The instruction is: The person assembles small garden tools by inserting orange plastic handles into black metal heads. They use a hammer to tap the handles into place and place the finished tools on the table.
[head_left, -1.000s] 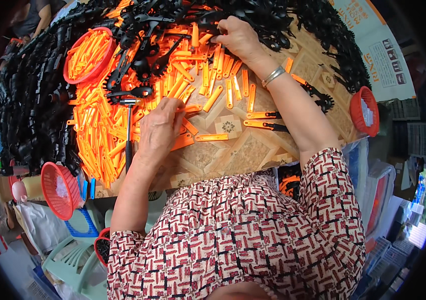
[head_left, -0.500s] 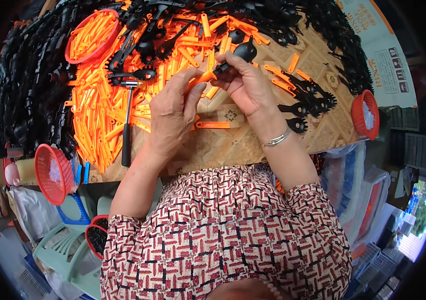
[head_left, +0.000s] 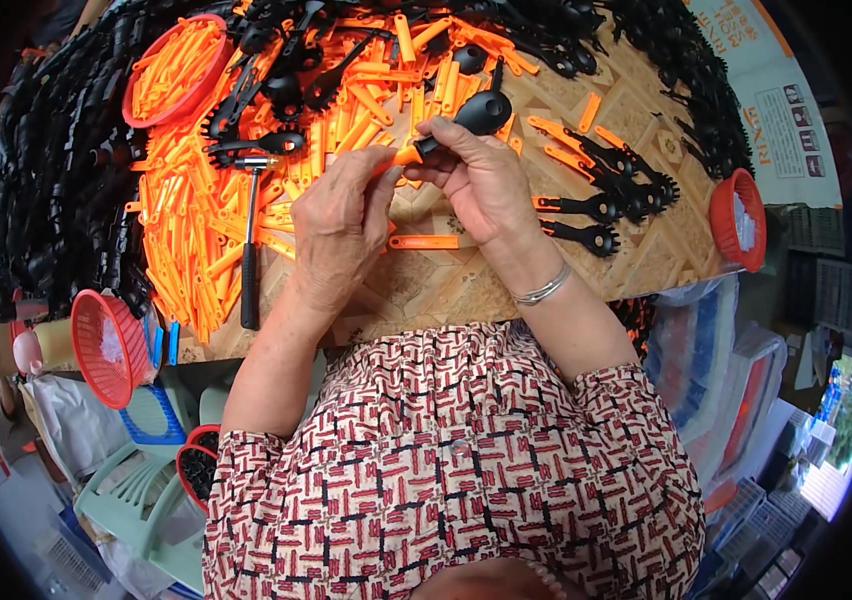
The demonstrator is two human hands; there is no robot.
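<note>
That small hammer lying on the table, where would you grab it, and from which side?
Grip the hammer by its dark handle near the lower end, coming from the person's near edge. The metal head points away into the orange sticks, while the handle end lies free on the woven tabletop.

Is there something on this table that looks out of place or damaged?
Nothing looks damaged. One oddity: a hammer lies half buried among the loose orange pieces, the only tool there. The left hand holds an orange piece against the black spoon part in the right hand.
</note>
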